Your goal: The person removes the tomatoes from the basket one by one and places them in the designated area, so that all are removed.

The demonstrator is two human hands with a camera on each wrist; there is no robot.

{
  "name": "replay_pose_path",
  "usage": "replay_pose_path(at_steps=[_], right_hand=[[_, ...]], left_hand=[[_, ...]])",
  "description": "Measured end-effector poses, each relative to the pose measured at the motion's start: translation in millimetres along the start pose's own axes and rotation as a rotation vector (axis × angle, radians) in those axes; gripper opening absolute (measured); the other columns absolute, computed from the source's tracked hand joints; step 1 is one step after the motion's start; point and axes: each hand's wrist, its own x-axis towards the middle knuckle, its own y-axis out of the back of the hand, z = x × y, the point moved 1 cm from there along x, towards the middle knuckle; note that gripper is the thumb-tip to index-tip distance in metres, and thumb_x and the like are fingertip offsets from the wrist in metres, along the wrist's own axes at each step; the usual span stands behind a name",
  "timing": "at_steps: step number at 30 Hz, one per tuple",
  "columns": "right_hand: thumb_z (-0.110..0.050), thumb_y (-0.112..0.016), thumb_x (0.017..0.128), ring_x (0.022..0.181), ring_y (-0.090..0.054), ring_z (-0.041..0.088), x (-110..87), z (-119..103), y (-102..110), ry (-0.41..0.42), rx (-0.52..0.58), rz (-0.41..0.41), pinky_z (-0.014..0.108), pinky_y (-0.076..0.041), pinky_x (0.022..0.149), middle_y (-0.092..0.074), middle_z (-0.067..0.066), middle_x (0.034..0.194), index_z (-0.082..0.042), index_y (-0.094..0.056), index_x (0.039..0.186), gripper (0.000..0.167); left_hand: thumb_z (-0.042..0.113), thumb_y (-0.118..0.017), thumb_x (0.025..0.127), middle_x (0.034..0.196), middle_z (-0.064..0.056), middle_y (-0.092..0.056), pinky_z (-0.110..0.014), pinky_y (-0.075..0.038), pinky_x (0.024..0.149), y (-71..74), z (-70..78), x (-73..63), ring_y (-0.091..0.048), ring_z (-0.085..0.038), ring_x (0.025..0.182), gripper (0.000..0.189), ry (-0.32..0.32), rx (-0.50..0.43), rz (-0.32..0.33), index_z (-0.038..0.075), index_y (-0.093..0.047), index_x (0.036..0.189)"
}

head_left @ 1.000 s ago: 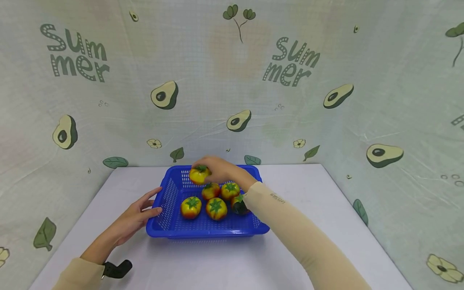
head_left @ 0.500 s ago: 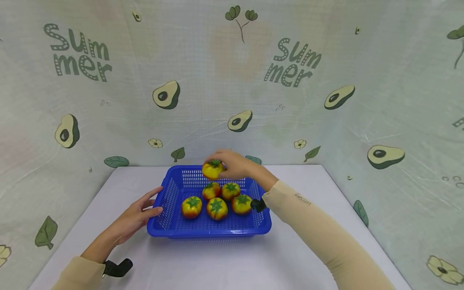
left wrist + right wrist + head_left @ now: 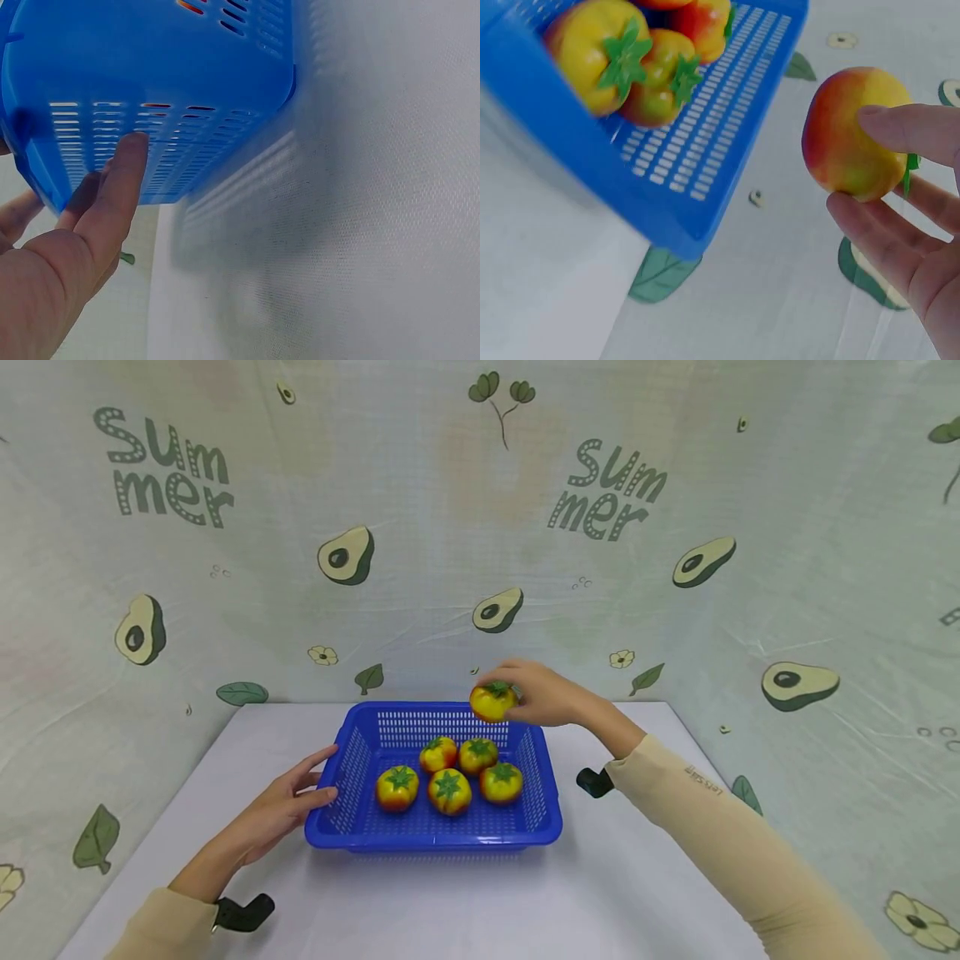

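Observation:
My right hand (image 3: 551, 693) holds a yellow-red tomato (image 3: 491, 702) with a green leafy top, raised over the back right rim of a blue plastic basket (image 3: 435, 842). In the right wrist view, the thumb lies on one side of this tomato and fingertips support the other. Several similar tomatoes sit on the basket's floor, among them one at the front left (image 3: 396, 789) and one at the front right (image 3: 501, 783). My left hand (image 3: 277, 814) rests against the basket's left side with extended fingers. In the left wrist view, a fingertip (image 3: 135, 142) touches the slotted outer wall.
The basket stands on a white table (image 3: 622, 860). Behind and beside the table hangs a pale curtain (image 3: 420, 568) printed with avocados and leaves. A black strap piece (image 3: 245, 913) juts from the left wrist, another (image 3: 595, 782) from the right.
The right hand has carried the tomato rightward and slightly up, from the basket's back left to above its back right. The front right tomato has come into full view. The left hand stays put.

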Motion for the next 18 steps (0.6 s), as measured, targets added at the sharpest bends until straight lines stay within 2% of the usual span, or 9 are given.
replay_pose_path(at_steps=[5,10,18], right_hand=[[-0.008,-0.078,0.095,0.123,-0.062,0.030,-19.0,9.5,9.1,-0.036,0.021,0.011,0.046,-0.063,0.091,-0.064,0.010,0.135,-0.016,-0.068,0.141,0.048],[-0.006,-0.079,0.095,0.122,-0.062,0.031,-35.3,21.4,13.6,-0.064,0.007,0.031,0.047,-0.064,0.090,-0.064,0.012,0.134,-0.014,-0.067,0.142,0.049],[-0.003,-0.080,0.092,0.122,-0.062,0.033,-57.3,42.2,14.5,-0.138,-0.003,0.039,0.046,-0.064,0.090,-0.064,0.013,0.135,-0.013,-0.067,0.141,0.052]], left_hand=[[0.033,-0.067,0.106,0.165,-0.033,-0.030,-0.054,-0.054,0.107,0.3,1.0,-2.0,-0.048,-0.051,0.142,0.085,0.009,-0.005,0.003,0.027,-0.014,0.172],[0.032,-0.066,0.106,0.164,-0.032,-0.030,-0.053,-0.055,0.107,1.3,1.5,-3.0,-0.048,-0.052,0.143,0.084,-0.001,-0.003,0.005,0.026,-0.015,0.172],[0.032,-0.066,0.106,0.169,-0.029,-0.018,-0.054,-0.056,0.105,0.1,5.2,-1.4,-0.045,-0.054,0.144,0.084,-0.028,0.035,-0.014,0.022,-0.015,0.172]])
